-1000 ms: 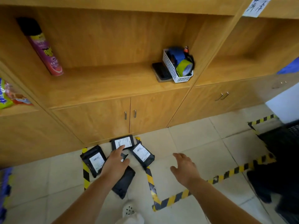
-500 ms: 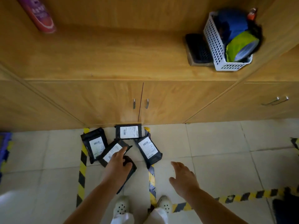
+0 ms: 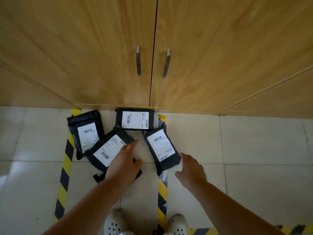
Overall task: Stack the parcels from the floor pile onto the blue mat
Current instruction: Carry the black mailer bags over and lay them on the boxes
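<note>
Landmark: wooden cabinet (image 3: 101, 56) with two doors and two metal handles (image 3: 138, 61), standing on a pale tiled floor (image 3: 254, 141).
Parcels: four black parcels with white labels lie on the floor right at the foot of the cabinet.
Back parcel (image 3: 135, 118): flat against the cabinet base, below the gap between the doors.
Left parcel (image 3: 86, 133): just out from the cabinet, left of the back parcel, its lower edge under the middle parcel.
Middle parcel (image 3: 108, 150): tilted, further out from the cabinet, overlapping the left parcel.
Right parcel (image 3: 161, 147): out from the cabinet on the right, lying partly over the striped tape.
Tape: yellow-and-black tape (image 3: 65, 167) runs out from the cabinet in two lines either side of the parcels.
Left hand (image 3: 124, 162): rests on the near right part of the middle parcel, fingers stretched forward, released, not curled round it.
Right hand (image 3: 191, 168): released, fingers loosely spread, just beside the near end of the right parcel; contact cannot be told.
Feet: white shoes (image 3: 115, 223) stand furthest from the cabinet.
Blue mat: out of view.
</note>
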Motion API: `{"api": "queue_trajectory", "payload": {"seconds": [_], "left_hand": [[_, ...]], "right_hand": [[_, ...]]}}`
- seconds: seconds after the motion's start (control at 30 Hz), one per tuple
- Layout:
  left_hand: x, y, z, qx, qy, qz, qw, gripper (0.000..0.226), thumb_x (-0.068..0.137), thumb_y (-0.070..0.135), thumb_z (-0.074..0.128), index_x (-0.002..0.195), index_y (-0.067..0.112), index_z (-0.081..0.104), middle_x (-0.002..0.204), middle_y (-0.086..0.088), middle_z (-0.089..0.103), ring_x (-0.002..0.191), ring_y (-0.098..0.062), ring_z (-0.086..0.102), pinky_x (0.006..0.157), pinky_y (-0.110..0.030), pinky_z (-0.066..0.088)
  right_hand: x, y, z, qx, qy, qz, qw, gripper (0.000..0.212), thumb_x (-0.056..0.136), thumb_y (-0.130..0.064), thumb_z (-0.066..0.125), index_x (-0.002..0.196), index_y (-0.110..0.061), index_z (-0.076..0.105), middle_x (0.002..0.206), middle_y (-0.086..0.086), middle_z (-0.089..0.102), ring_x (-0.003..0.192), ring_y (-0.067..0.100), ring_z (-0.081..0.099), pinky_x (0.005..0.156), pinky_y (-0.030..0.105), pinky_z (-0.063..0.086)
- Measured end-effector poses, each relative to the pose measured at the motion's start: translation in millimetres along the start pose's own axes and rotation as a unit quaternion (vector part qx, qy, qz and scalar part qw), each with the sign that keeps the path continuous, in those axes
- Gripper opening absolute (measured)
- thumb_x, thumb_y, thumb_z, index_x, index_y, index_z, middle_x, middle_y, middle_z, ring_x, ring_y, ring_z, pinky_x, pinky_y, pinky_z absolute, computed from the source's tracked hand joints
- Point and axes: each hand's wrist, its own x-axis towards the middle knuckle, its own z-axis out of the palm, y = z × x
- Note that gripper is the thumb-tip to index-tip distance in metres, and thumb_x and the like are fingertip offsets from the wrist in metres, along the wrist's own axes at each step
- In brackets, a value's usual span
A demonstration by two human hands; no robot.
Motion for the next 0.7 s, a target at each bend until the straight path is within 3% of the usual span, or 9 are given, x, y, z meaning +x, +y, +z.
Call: {"api": "queue_trajectory", "payload": {"seconds": [0.17,0.3,0.43,0.5,0.63,0.7], "left_hand": [[60.8,-26.5,56.6,0.051,-0.022,0.023,0.998,0.061,0.093,0.023,0.049,0.147,0.031,0.023,0.143,0.0,0.038,0.121,-0.015,0.046,0.091,-0.026,0.043],[110.9,-37.4,96.9,0.091,-0.037,0.052,0.994,0.063,0.093,0.023,0.051,0.148,0.028,0.021,0.144,0.0,0.036,0.127,-0.018,0.04,0.098,-0.033,0.041],[164.4,-41.3,131.7,0.142,-0.044,0.09,0.985,0.065,0.092,0.025,0.053,0.148,0.025,0.02,0.147,0.001,0.032,0.134,-0.02,0.028,0.104,-0.037,0.034],[185.9,-40.3,144.1,0.176,-0.046,0.115,0.977,0.068,0.09,0.025,0.053,0.148,0.022,0.019,0.15,0.001,0.029,0.136,-0.021,0.023,0.107,-0.04,0.03],[215.2,-38.4,162.9,0.256,-0.057,0.12,0.958,0.082,0.09,0.029,0.055,0.151,0.018,0.002,0.159,-0.001,0.003,0.145,-0.022,0.002,0.116,-0.043,0.013],[222.8,-38.8,172.0,0.261,-0.066,0.116,0.956,0.088,0.089,0.031,0.057,0.151,0.016,-0.005,0.159,-0.003,-0.001,0.146,-0.022,-0.002,0.117,-0.042,0.007]], "right_hand": [[72.8,10.7,64.6,0.015,0.025,0.01,1.0,0.07,0.081,-0.033,0.066,0.14,-0.025,0.028,0.133,-0.001,0.047,0.118,0.018,0.047,0.093,0.03,0.045],[113.8,21.9,111.6,0.026,0.04,0.052,0.997,0.077,0.082,-0.034,0.066,0.143,-0.02,0.021,0.137,0.002,0.04,0.121,0.018,0.043,0.095,0.033,0.045],[145.0,35.7,145.3,-0.014,0.06,0.03,0.998,0.085,0.083,-0.036,0.066,0.147,-0.02,0.011,0.143,0.004,0.031,0.127,0.021,0.037,0.097,0.036,0.044],[156.9,41.7,155.3,0.003,0.072,0.072,0.995,0.094,0.082,-0.039,0.068,0.148,-0.018,0.004,0.141,0.004,0.032,0.125,0.022,0.038,0.094,0.037,0.044],[177.5,48.3,172.1,0.206,0.064,0.224,0.95,0.109,0.077,-0.036,0.074,0.148,-0.009,-0.004,0.141,0.013,0.032,0.125,0.031,0.042,0.094,0.043,0.045],[186.6,47.9,179.8,0.334,0.046,0.242,0.91,0.092,0.08,-0.026,0.073,0.143,-0.005,0.009,0.136,0.016,0.043,0.115,0.032,0.052,0.086,0.039,0.049]]}}
